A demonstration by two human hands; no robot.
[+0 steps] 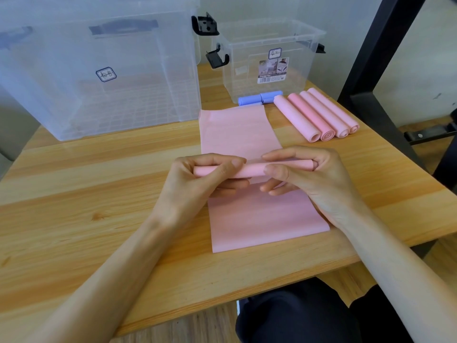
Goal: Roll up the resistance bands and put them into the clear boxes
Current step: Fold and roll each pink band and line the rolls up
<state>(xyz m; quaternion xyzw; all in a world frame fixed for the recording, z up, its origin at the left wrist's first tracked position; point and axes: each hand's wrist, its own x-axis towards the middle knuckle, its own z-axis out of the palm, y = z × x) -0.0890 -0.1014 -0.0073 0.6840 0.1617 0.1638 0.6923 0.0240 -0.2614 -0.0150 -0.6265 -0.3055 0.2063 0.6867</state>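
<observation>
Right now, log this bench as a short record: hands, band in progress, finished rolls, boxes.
left hand: left hand grips the left end of the pink roll
right hand: right hand pinches the roll's right end
band in progress: pink band partly rolled, flat lengths on the table nearer and farther than the roll
finished rolls: four pink rolls side by side at right; blue rolls in front of the small box
boxes: large clear box at left, small clear box at right; no rolls seen inside
</observation>
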